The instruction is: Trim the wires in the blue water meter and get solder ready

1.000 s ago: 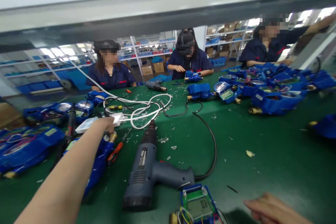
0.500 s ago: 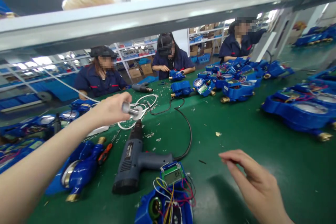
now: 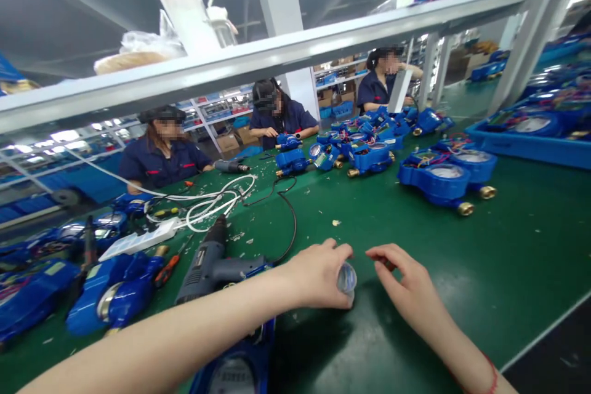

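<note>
My left hand (image 3: 318,275) is closed around a small clear cylindrical part (image 3: 346,278) just above the green bench (image 3: 508,240). A hand's breadth to its right, my right hand (image 3: 409,288) hovers with fingers spread and empty, its fingertips pointing at the part. Under my left forearm lies a blue water meter (image 3: 233,369), mostly hidden. A dark heat gun (image 3: 210,261) lies on its side to the left of my left hand, its black cord looping away.
Several blue water meters (image 3: 441,175) lie over the bench, more at the left (image 3: 108,295). A white power strip (image 3: 138,240) and coiled white cable (image 3: 217,200) sit behind. Three people in dark uniforms work across the bench. A blue tray (image 3: 530,141) stands right.
My left hand picked up the small part near the power strip and brought it down to the near middle of the bench. My right hand rose to meet it. The view swung right.
</note>
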{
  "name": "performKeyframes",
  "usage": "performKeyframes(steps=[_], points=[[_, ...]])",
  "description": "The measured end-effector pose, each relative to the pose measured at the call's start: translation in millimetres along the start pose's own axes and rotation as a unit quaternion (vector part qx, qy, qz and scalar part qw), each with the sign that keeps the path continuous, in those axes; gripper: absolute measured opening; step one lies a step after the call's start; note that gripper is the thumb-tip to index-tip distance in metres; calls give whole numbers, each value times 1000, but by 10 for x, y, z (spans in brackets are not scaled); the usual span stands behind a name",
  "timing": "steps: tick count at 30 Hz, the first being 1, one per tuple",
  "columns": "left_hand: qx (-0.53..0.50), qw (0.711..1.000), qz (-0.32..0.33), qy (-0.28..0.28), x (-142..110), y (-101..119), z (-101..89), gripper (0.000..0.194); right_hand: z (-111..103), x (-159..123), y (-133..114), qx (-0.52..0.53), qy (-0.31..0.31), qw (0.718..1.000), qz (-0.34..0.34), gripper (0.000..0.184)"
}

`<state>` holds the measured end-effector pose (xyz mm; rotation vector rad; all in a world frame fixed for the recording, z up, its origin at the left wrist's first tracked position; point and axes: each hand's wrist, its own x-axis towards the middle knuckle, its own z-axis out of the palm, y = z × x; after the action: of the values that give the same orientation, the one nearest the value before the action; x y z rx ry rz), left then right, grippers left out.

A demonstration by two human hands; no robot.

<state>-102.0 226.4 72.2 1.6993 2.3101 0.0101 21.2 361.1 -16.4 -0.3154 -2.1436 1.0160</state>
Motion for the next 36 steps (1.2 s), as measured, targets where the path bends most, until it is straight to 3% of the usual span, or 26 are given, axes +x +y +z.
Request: performKeyframes(steps=[4, 7, 11, 14, 18, 22, 25, 27, 29, 32, 36], points=[[-35, 995, -72, 53, 76, -146, -251, 64, -35, -133, 140, 15, -3, 1000, 26, 23], [-21, 991, -111, 73, 276, -322, -293, 62, 11, -193, 147, 35, -37, 998, 25, 22], [4, 992, -124, 14, 599, -496, -94, 52, 71, -256, 92, 34, -100, 994, 7, 23], [8, 993, -112, -47, 730, -541, 25, 44, 57, -273, 59, 30, -143, 989, -6, 38], [-5, 995, -86, -44, 689, -569, -110, 39, 17, -203, -3, 30, -215, 976, -26, 51], [-11, 997, -71, 24, 414, -511, -490, 32, 96, -67, -59, 34, -287, 956, -44, 57], [-15, 995, -57, 76, -15, -283, -725, 26, 188, 11, -76, 69, -255, 964, -27, 45], [-21, 990, -55, 126, -396, -42, -762, 21, 200, 32, -115, 98, -206, 974, 6, 42], [-20, 978, -42, 206, -789, 227, -664, 16, 161, 19, -208, 166, -179, 968, 55, 46], [58, 946, 10, 317, -1234, 565, -278, 17, 73, -76, -436, 312, -172, 924, 136, 56], [188, 868, 42, 458, -1401, 720, 368, 16, 57, -309, -686, 408, -189, 879, 158, 50]])
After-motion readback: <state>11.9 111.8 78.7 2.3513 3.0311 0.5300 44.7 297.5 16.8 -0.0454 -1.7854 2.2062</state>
